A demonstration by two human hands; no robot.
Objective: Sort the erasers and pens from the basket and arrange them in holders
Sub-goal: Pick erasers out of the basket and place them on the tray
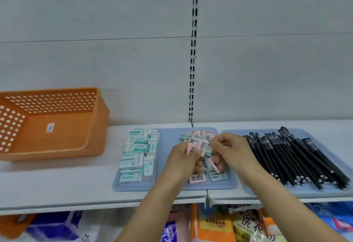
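Two hands over the blue eraser tray (225, 185), head view only. Left hand (183, 158) has fingers curled around a pink eraser (190, 148). Right hand (232, 149) has fingers curled, pinching a barcode-labelled eraser (202, 146) that meets the left hand's load. Loose pink and green erasers (197, 178) lie under and beyond the hands on that tray. Stacked green-white erasers (138, 155) fill the tray's left part. Right of that tray, black pens (298, 157) lie on a second blue tray (342, 162). Left of the eraser tray, well apart, orange basket (53, 125) tilted on the shelf (66, 182).
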